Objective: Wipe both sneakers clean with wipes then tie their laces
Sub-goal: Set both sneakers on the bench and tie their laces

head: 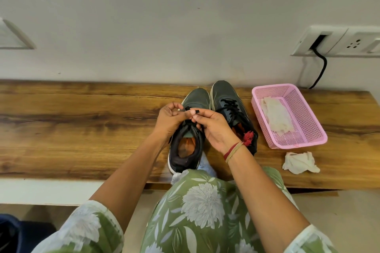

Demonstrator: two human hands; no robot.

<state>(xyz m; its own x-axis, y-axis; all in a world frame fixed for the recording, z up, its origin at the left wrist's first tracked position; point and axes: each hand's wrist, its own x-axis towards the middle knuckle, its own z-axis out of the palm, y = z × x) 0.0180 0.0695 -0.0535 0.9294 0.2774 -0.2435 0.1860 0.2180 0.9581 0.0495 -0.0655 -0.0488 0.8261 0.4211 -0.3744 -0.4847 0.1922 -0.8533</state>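
Wiping seems done; tying 1st sneaker [177,151].
L hand [169,121] & R hand [216,129] fingers pinch its laces [197,111]; crumpled wipe [300,162] on table [82,129]; 2nd sneaker [224,92] looks untied.

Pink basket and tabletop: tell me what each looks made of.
Pink basket: looks like moulded plastic, matte, judging by its uniform colour and regular grid of holes. Tabletop: wood or wood-look laminate, smooth with slight sheen; brown grain streaks show, but which cannot be told.

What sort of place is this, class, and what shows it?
Probably an indoor room, home or office: a wooden counter against a plain wall, with a socket panel and plugged-in black cable.
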